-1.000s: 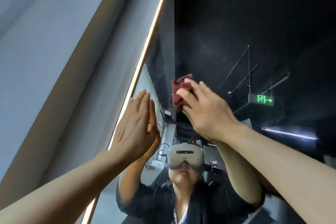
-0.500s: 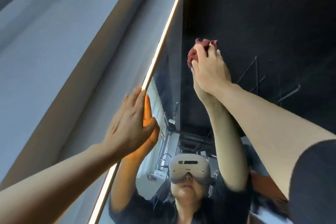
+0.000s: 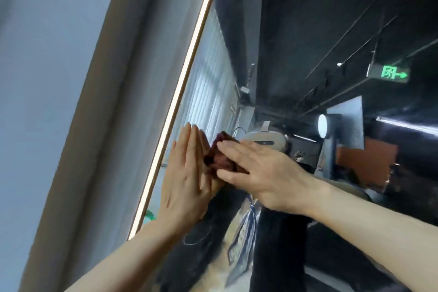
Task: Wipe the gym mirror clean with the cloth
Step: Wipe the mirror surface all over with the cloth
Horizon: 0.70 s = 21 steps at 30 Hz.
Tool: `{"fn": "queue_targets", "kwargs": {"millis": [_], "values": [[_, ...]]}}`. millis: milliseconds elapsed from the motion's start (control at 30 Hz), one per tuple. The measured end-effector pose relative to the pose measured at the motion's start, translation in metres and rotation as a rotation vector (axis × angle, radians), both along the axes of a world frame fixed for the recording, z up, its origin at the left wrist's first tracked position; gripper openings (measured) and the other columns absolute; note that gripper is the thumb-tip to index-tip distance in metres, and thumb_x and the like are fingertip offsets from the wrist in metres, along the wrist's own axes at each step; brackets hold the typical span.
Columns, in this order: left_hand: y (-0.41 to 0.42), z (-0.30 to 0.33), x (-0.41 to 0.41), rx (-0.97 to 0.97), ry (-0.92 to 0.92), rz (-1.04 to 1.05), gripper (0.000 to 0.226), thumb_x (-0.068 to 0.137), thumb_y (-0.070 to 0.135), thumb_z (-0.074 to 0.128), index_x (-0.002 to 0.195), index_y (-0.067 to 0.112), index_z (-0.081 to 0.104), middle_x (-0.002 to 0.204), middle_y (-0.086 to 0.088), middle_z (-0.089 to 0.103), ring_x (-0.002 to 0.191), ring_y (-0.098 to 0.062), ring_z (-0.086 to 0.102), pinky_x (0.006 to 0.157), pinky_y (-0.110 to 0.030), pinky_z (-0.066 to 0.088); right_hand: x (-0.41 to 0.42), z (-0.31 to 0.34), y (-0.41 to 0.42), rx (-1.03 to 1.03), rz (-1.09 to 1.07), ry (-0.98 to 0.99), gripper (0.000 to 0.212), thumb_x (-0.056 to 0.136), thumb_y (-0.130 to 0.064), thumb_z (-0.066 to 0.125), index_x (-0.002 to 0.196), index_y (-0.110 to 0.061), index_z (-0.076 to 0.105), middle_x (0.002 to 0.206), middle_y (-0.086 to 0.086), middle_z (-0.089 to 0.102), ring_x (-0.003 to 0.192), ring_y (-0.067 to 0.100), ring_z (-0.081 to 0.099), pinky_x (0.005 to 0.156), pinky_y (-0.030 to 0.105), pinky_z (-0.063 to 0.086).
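With the right hand [image 3: 263,173] pressing the red cloth [image 3: 219,157] flat-fingered on the mirror [image 3: 296,31], just beside the braced, flat left hand [image 3: 187,173], I'd say keep even pressure and overlap strokes toward the lit edge [image 3: 180,90].

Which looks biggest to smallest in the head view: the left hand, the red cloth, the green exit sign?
1. left hand, much the largest, though nearest the camera
2. red cloth, partly hidden under the right hand
3. green exit sign, only a reflection in the mirror
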<state>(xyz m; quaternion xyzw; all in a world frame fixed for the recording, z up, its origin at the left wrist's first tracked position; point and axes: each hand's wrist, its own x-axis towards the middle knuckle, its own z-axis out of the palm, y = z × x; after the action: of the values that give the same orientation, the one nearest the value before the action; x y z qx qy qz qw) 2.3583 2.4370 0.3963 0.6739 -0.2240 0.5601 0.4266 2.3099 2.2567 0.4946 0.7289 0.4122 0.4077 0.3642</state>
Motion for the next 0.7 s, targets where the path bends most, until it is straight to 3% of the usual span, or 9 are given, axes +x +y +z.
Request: {"fn": "queue_targets", "kwargs": {"millis": [100, 167, 267, 333, 400, 433, 500, 600, 700], "values": [[-0.01, -0.023, 0.0, 0.052, -0.039, 0.055, 0.076, 0.085, 0.03, 0.041, 0.153, 0.002, 0.025, 0.158, -0.008, 0.019, 0.151, -0.009, 0.004, 0.112, -0.057, 0.036, -0.004, 0.043, -0.012, 0.395, -0.042, -0.204, 0.051, 0.089, -0.013, 0.069, 0.132, -0.017, 0.042, 0.146, 0.031, 0.045, 0.136, 0.045, 0.042, 0.119, 0.045, 0.016], [-0.017, -0.031, -0.002, -0.01, 0.018, 0.013, 0.077, 0.086, 0.034, 0.04, 0.154, 0.001, 0.028, 0.16, -0.008, 0.02, 0.149, -0.019, 0.018, 0.105, -0.063, 0.042, 0.002, 0.037, -0.007, 0.646, -0.008, -0.261, 0.049, 0.096, -0.015, 0.061, 0.138, -0.017, 0.035, 0.152, 0.032, 0.037, 0.142, 0.048, 0.035, 0.12, 0.047, 0.011], [-0.02, -0.06, -0.005, -0.107, 0.082, -0.072, 0.067, 0.093, 0.024, 0.04, 0.155, 0.002, 0.026, 0.162, -0.007, 0.021, 0.149, -0.024, 0.025, 0.122, -0.038, 0.026, 0.005, -0.076, -0.003, 0.437, 0.014, -0.119, 0.051, 0.093, -0.013, 0.052, 0.141, -0.019, 0.037, 0.153, 0.029, 0.037, 0.144, 0.043, 0.034, 0.124, 0.048, 0.011], [-0.016, -0.095, -0.009, -0.18, 0.156, -0.079, 0.064, 0.095, 0.02, 0.039, 0.155, 0.002, 0.027, 0.161, -0.006, 0.021, 0.148, -0.013, 0.02, 0.12, -0.015, 0.01, -0.011, -0.147, -0.011, 0.174, -0.021, 0.069, 0.047, 0.087, -0.013, 0.048, 0.134, -0.021, 0.048, 0.153, 0.026, 0.04, 0.144, 0.038, 0.037, 0.126, 0.046, 0.011], [-0.01, -0.129, -0.018, -0.185, 0.251, -0.092, 0.066, 0.094, 0.029, 0.034, 0.155, 0.004, 0.026, 0.161, -0.003, 0.019, 0.148, -0.012, 0.019, 0.117, -0.009, 0.005, -0.024, -0.158, -0.022, -0.02, -0.045, 0.177, 0.047, 0.086, -0.013, 0.055, 0.132, -0.023, 0.056, 0.155, 0.022, 0.038, 0.145, 0.035, 0.035, 0.126, 0.043, 0.006], [-0.009, -0.141, -0.022, -0.171, 0.286, -0.094, 0.067, 0.094, 0.031, 0.033, 0.156, 0.006, 0.025, 0.162, -0.001, 0.018, 0.148, -0.014, 0.018, 0.117, -0.008, 0.003, -0.023, -0.146, -0.026, -0.015, -0.031, 0.149, 0.05, 0.085, -0.011, 0.058, 0.133, -0.023, 0.056, 0.155, 0.023, 0.038, 0.145, 0.035, 0.033, 0.126, 0.044, 0.006], [-0.009, -0.156, -0.025, -0.13, 0.326, -0.058, 0.065, 0.095, 0.023, 0.037, 0.156, 0.009, 0.023, 0.162, 0.0, 0.017, 0.148, -0.014, 0.017, 0.116, -0.006, 0.001, -0.018, -0.106, -0.027, 0.259, -0.031, -0.037, 0.053, 0.089, -0.008, 0.056, 0.14, -0.02, 0.046, 0.154, 0.026, 0.038, 0.144, 0.038, 0.032, 0.124, 0.046, 0.006], [-0.016, -0.164, -0.025, -0.094, 0.363, 0.005, 0.072, 0.091, 0.019, 0.047, 0.157, 0.013, 0.021, 0.164, 0.0, 0.014, 0.147, -0.013, 0.016, 0.12, -0.022, 0.006, -0.003, -0.084, -0.008, 0.679, -0.03, -0.209, 0.053, 0.1, -0.014, 0.054, 0.146, -0.019, 0.029, 0.158, 0.027, 0.03, 0.149, 0.04, 0.024, 0.124, 0.039, -0.003], [-0.015, -0.178, -0.03, -0.154, 0.419, -0.017, 0.068, 0.09, 0.02, 0.048, 0.155, 0.012, 0.029, 0.163, -0.006, 0.025, 0.147, -0.015, 0.021, 0.121, -0.037, 0.015, 0.013, -0.16, 0.026, 0.6, -0.015, -0.122, 0.067, 0.091, -0.012, 0.062, 0.149, -0.019, 0.029, 0.158, 0.027, 0.029, 0.149, 0.04, 0.024, 0.126, 0.042, 0.001]]}}
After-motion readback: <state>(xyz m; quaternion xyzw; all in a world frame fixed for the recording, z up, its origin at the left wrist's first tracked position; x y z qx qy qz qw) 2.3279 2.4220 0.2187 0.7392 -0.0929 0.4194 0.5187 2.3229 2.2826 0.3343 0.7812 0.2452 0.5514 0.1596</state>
